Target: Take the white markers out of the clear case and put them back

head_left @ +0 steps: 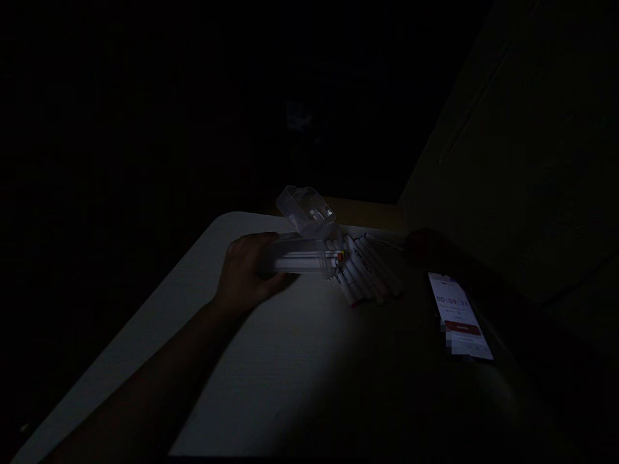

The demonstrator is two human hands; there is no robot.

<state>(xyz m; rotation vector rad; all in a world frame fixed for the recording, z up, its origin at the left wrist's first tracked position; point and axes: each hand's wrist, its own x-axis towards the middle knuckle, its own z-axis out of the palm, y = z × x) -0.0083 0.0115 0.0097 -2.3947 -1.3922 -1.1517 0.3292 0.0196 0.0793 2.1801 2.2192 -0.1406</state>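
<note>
My left hand (246, 264) is wrapped round the near end of a clear plastic case (309, 263) lying on its side on the table, its hinged lid (307, 209) swung open and up. A few white markers (300, 255) show through the case wall. At its open mouth, several more white markers (365, 267) lie fanned out on the table, some with coloured ends. My right hand (420, 241) is in deep shadow to the right of these markers. A thin pale streak reaches towards it, but its fingers cannot be made out.
The pale table (242, 374) has a rounded far-left corner. A phone (459, 316) with a lit timer screen lies at the right. A dark wall or panel (522, 142) rises on the right side. The surroundings are very dark, and shadow covers the table's right part.
</note>
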